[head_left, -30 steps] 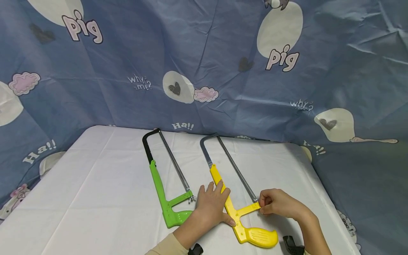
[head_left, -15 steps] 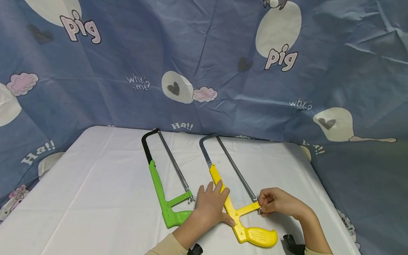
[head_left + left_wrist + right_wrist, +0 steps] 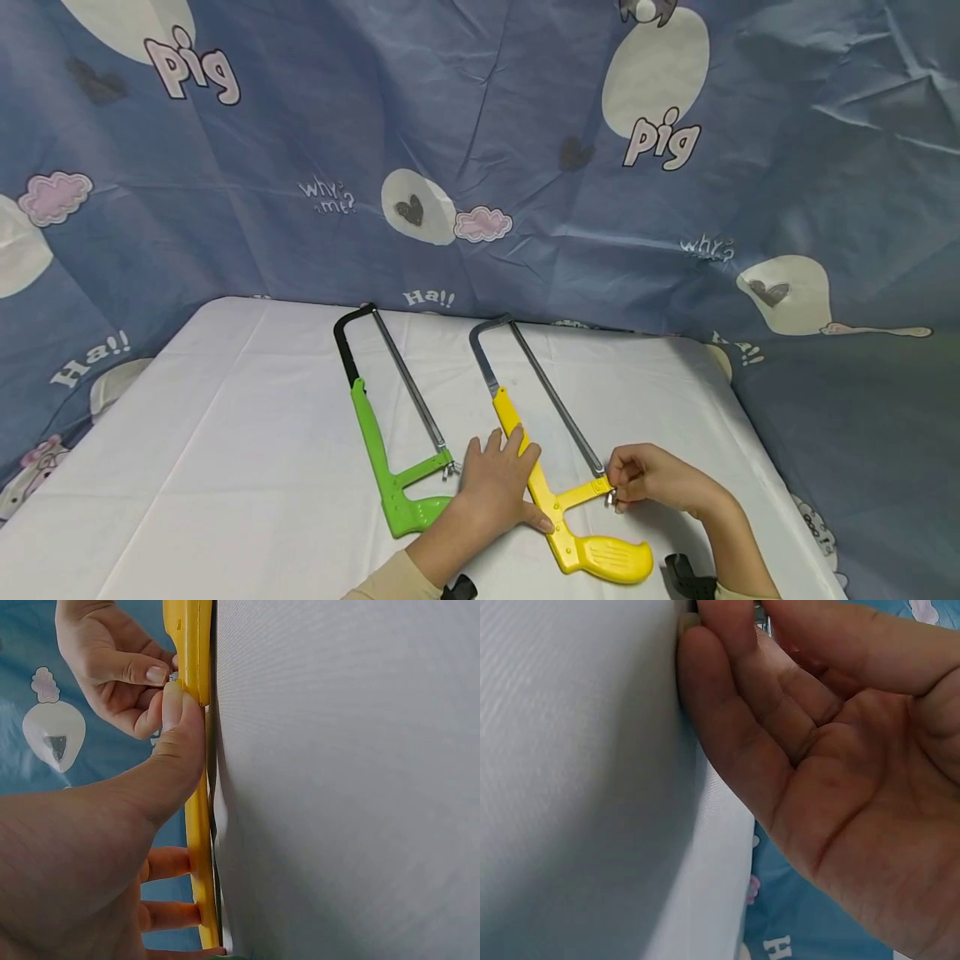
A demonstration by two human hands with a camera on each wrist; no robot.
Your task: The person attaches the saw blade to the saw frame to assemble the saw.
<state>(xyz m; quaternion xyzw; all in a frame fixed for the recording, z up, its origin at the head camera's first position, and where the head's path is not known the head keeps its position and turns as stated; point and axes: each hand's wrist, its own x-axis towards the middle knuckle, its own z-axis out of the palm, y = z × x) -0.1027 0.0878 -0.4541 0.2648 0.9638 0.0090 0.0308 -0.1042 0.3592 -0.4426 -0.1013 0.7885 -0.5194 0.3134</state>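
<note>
- The yellow-handled metal hacksaw (image 3: pixel 560 505) lies right of centre on the white-covered table (image 3: pixel 247 467), handle near, long axis running far and leftward.
- The right hand (image 3: pixel 663 479) pinches its small silver metal fitting (image 3: pixel 611 500), partly hiding it.
- The left hand (image 3: pixel 497 479), fingers spread, presses and partly covers the frame.
- To the left, a green-handled metal hacksaw (image 3: pixel 394 485) lies nearly parallel, its grip partly hidden by the left wrist.

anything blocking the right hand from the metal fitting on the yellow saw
Nothing visible: the right hand pinches the metal fitting directly, while the left hand rests on the yellow saw, away from it.
</note>
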